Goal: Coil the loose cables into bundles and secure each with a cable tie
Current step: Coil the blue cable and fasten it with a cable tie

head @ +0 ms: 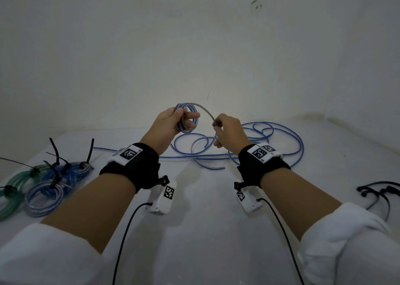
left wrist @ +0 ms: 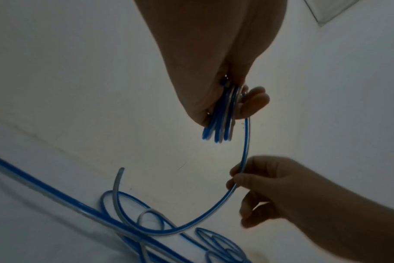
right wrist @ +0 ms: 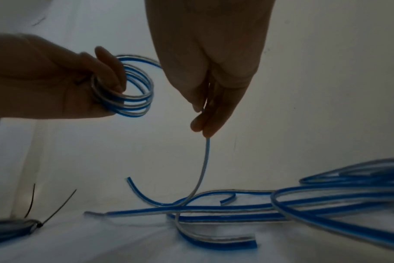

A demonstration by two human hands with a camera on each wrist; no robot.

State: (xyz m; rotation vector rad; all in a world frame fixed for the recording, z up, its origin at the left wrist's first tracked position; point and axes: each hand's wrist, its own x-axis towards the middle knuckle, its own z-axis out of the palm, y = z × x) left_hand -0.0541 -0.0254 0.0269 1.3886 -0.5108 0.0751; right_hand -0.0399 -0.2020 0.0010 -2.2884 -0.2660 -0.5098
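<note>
Head cam sits up high, looking forward and down over both forearms at the white bench (head: 194,230) and the wall behind its far edge. Left wrist cam is tucked right under the left hand (left wrist: 216,58), super close, aimed along the fingers toward the wall. Right wrist cam does the same under the right hand (right wrist: 214,62). All three catch the blue cable (head: 205,112) strung between the hands, and each wrist cam sees the other hand.

The left hand (left wrist: 216,58) grips a small coil (left wrist: 220,122) of blue-and-clear cable. One strand arcs from the coil down to the right hand (left wrist: 270,188), which pinches it, then runs to loose cable loops (left wrist: 128,213) lying on the white tabletop (left wrist: 45,222).
</note>
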